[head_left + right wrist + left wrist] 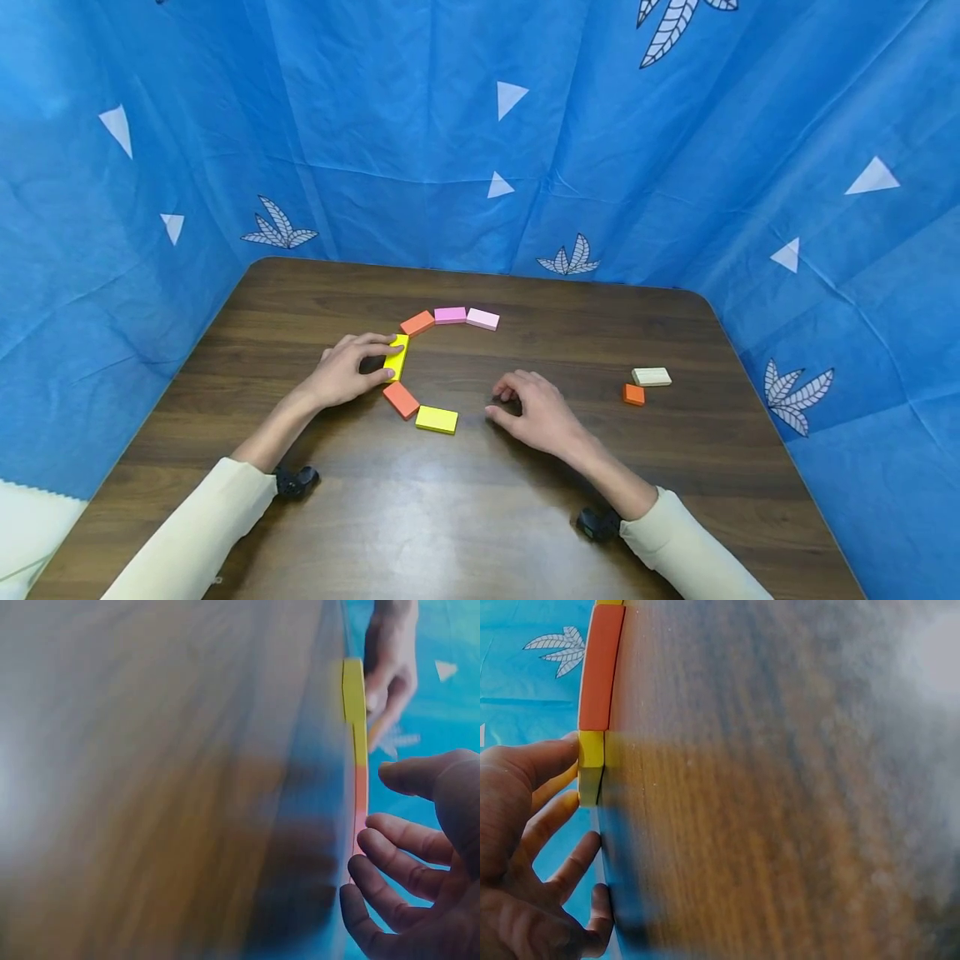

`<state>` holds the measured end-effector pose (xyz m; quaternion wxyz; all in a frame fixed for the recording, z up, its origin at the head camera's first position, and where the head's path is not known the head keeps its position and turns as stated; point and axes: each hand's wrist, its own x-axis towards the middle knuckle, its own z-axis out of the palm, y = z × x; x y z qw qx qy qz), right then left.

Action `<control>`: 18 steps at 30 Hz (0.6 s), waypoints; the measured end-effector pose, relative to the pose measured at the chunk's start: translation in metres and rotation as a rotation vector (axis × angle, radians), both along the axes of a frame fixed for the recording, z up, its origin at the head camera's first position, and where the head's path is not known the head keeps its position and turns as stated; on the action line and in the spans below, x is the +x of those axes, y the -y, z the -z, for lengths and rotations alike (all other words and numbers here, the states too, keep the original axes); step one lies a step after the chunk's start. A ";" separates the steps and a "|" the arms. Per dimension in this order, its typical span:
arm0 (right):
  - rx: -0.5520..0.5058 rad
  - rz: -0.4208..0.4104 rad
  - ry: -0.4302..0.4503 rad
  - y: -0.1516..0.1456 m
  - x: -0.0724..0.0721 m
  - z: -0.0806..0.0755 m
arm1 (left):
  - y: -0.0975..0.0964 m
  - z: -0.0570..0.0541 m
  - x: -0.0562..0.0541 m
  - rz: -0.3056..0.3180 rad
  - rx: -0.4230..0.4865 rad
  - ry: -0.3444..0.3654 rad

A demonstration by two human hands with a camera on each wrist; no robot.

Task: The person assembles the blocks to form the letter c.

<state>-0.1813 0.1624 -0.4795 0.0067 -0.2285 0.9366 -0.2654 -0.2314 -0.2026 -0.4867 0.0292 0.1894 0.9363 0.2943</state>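
Here's the left hand (pixel 348 371) at the yellow block (pixel 394 362), thumb at the near end, fingers reaching over the far part, and it looks like a light pinch. That block is our landmark, lying on the bench (pixel 570 333) in the bend of a curved row. Just beyond it sits the upper orange block (pixel 417 323), then, further to its right, the magenta block (pixel 450 316) and the pale pink block (pixel 483 319). Just nearer than it, the lower orange block (pixel 401 401), with the second yellow block (pixel 437 420) beyond that to the right. And the right hand (pixel 536 412)? Well to the right of the landmark, fingers loosely bent, nothing in them.

Now, the delicate bit: seating this piece seems to call for tiny turns, both ends kept in check so its corners meet the two orange neighbours without shoving them. Whether they actually touch, I can't tell. Press too hard and the bend could slip; better to lift the fingertips straight up on release. Far right of the landmark lie a cream block (pixel 652 377) and a small orange block (pixel 633 395).
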 end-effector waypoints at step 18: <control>0.015 0.215 -0.042 -0.130 -0.009 -0.020 | -0.002 -0.001 -0.001 -0.005 -0.004 0.010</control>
